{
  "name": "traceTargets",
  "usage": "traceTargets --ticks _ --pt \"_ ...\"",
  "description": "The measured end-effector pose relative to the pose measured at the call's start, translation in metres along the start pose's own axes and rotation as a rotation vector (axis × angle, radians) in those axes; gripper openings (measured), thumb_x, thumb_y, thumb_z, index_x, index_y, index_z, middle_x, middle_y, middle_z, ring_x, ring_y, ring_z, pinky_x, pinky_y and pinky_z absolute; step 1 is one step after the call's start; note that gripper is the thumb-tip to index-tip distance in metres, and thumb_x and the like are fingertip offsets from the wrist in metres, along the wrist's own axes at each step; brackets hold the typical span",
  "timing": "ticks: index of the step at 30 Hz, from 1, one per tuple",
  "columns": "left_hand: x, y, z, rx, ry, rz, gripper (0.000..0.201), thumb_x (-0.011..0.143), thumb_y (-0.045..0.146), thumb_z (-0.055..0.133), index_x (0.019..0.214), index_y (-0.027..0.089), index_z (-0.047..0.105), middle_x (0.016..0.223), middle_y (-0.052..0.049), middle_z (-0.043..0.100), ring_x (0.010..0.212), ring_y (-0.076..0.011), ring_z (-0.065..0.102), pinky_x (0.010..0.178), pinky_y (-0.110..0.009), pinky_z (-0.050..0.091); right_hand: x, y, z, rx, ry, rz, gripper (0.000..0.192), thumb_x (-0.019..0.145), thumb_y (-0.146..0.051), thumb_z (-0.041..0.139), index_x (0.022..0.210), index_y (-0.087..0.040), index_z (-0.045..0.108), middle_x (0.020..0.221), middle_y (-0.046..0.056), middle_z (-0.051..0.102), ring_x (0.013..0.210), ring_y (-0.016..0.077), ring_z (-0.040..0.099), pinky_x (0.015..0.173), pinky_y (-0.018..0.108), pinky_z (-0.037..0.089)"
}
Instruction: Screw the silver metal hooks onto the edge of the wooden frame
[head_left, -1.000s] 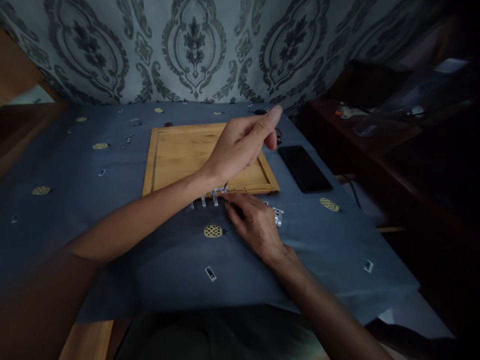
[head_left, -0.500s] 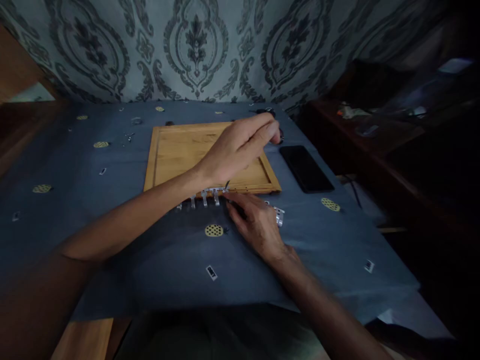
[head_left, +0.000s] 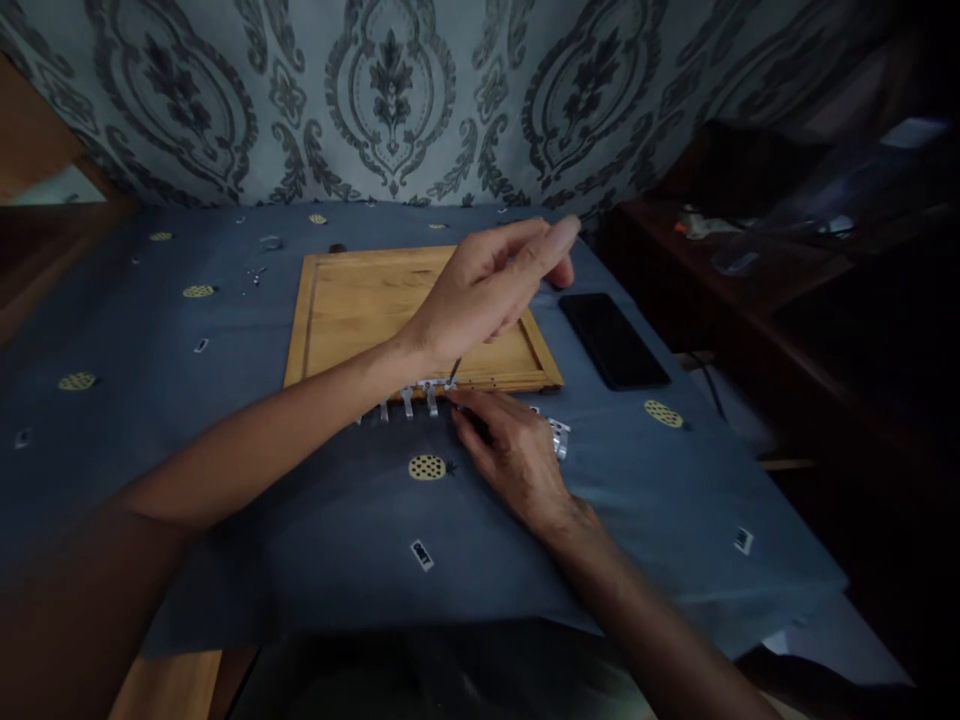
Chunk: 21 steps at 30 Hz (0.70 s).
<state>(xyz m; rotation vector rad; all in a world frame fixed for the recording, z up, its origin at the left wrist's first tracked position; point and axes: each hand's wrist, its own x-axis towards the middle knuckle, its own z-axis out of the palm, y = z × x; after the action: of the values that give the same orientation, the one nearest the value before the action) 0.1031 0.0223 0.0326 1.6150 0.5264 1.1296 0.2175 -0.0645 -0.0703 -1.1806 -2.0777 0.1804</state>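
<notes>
We see a blue patterned cloth (head_left: 225, 400) covering the table, with patterned wallpaper (head_left: 390, 90) rising behind it. On the cloth lies a shallow wooden tray (head_left: 352, 310), and just right of it a dark phone (head_left: 613, 338), face up and apart from the tray's edge.

Along the tray's near edge sits a strip of small metal pieces (head_left: 409, 398) — a short row of silvery tabs resting on the cloth, touching or nearly touching the wood; we cannot tell which.

The left hand (head_left: 487, 290) is raised over the tray's near right corner, fingers drawn together with the thumb as if pinching a thin dark tool (head_left: 454, 370) whose tip points down at the right end of the strip. The grip itself is hidden behind the hand.

The right hand (head_left: 517, 455) lies palm down on the cloth, fingers loosely together, fingertips pressing at the strip's right end. Beside its knuckles lies another small metal part (head_left: 559, 436).

Smallest of all — yellow dotted ovals (head_left: 427, 467) printed on the cloth.
</notes>
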Motion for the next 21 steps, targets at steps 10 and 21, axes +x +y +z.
traceTargets --ticks 10,21 --pt "0.003 0.008 -0.008 -0.103 0.088 0.082 0.039 0.1 0.038 0.048 0.067 0.017 0.053 0.043 0.01 0.03 0.036 -0.0016 0.026 0.037 -0.018 0.023 -0.001 0.001 -0.001 -0.003 -0.006 0.005 0.025 0.096 -0.018 0.054 0.114 -0.022 0.07 0.1 0.007 0.079 0.087 0.0218 0.074 0.077 0.035 0.059" --pt "-0.011 0.027 -0.007 -0.026 0.077 0.124 0.036 0.101 0.026 0.037 0.071 0.015 0.052 0.047 0.01 0.03 0.038 -0.0001 0.026 0.04 -0.015 0.027 0.0 -0.002 -0.003 -0.014 -0.001 0.002 0.023 0.096 -0.016 0.056 0.112 -0.02 0.07 0.098 0.007 0.079 0.084 0.021 0.074 0.074 0.032 0.058"
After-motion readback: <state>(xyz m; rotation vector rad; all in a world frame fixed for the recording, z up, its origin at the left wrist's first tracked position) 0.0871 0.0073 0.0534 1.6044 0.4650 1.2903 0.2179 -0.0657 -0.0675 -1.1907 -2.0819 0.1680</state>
